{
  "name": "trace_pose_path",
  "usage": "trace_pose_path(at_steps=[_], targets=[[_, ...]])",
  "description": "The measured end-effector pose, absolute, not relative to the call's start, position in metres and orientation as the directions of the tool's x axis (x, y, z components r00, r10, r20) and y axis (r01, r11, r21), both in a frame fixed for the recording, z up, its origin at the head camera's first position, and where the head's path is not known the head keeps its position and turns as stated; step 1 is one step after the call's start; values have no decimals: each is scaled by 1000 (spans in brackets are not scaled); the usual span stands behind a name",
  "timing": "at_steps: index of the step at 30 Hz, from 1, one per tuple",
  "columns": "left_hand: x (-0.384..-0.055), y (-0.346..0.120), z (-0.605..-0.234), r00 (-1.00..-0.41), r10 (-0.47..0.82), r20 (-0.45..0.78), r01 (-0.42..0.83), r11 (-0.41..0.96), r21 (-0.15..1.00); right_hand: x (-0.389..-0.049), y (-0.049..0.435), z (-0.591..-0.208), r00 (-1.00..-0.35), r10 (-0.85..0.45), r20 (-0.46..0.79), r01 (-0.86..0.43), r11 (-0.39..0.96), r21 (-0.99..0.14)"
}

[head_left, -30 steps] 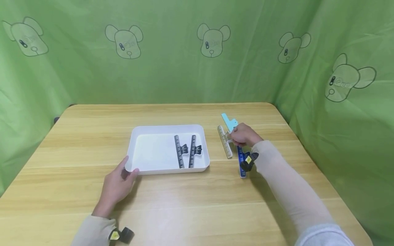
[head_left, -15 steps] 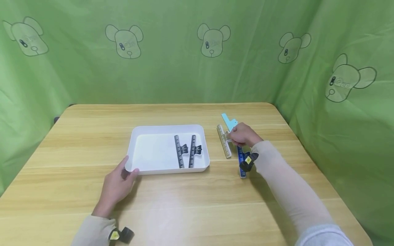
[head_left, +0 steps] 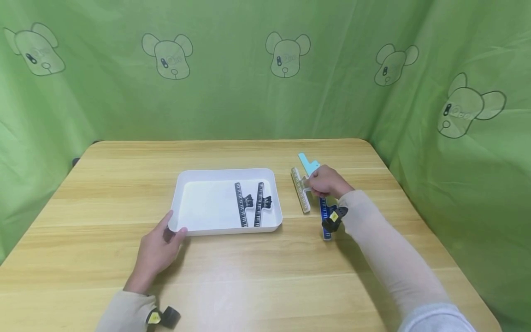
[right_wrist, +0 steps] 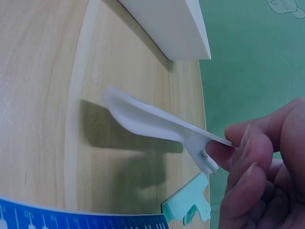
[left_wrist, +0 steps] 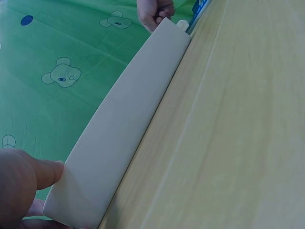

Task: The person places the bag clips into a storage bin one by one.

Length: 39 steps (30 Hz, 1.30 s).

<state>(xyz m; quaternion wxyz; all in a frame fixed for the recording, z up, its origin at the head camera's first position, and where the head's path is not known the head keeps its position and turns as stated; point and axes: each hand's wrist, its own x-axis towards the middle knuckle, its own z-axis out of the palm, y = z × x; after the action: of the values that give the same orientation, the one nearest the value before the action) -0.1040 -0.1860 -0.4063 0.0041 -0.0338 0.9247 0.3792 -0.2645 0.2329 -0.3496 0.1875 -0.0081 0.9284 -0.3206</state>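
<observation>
My right hand (head_left: 327,181) pinches the tab of a white clip (head_left: 300,190) with a piano-key pattern along its bar. In the right wrist view the white clip (right_wrist: 147,123) hangs over its shadow on the wood, tab between thumb and fingers. My left hand (head_left: 155,251) holds the near left corner of a white tray (head_left: 203,203), thumb on its outer wall. Two black piano-key clips, one on the left (head_left: 241,207) and one on the right (head_left: 259,205), lie in the tray's right part. A blue clip (head_left: 325,223) and a light-blue clip (head_left: 308,163) lie by my right hand, partly hidden.
The wooden table (head_left: 232,281) ends at a green curtain (head_left: 228,101) printed with bear-like heads, behind and along the sides. The tray's right wall (head_left: 277,203) stands just left of the white clip.
The white clip has shifted slightly left and away from me in my right hand's pinch. My left hand, the tray and the other clips have stayed put.
</observation>
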Motion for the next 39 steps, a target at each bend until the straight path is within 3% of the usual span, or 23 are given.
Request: trace_pose_path(at_steps=[39], targets=[[-104,-187,-407,-997,-59,-44,-73,708,702,-261,213,-337,-934,-164,-317,67,793,-606]])
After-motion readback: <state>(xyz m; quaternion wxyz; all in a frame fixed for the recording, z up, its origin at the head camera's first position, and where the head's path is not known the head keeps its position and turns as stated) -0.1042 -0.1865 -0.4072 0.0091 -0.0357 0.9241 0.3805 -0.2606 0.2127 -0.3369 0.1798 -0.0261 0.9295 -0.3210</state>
